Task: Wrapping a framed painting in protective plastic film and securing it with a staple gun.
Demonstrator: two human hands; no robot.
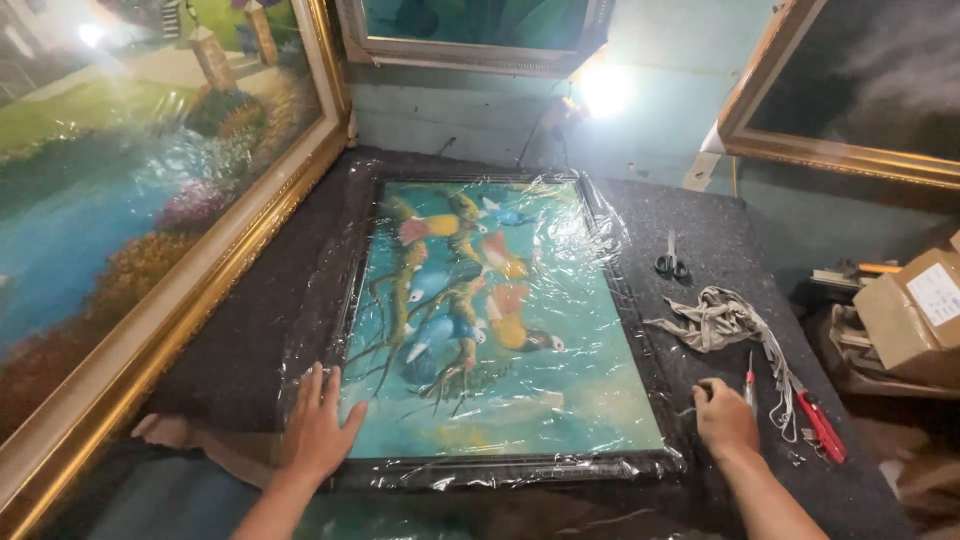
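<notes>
— While the framed bird painting (500, 330) lies flat in the middle of the dark felt-covered table (250, 340), what is each hand doing on it?

— The left hand (318, 430) rests open and flat, fingers spread, on the lower left corner of the painting; it presses the shiny, wrinkled plastic film (560, 400) and grips nothing; the right hand (724, 418) is loosely curled at the lower right corner, just beside the black frame, on the rough felt; if it pinches anything, I cannot tell.

— And around the right hand?

— A thin red-handled tool (749, 385) lies just beside it; red-handled pliers (822, 428) are a little farther right; a crumpled grey cloth (715, 320) is near, and small scissors (671, 262) lie beyond it; a big painting in a gold frame (150, 330), also wrapped in film, leans at the left.
</notes>
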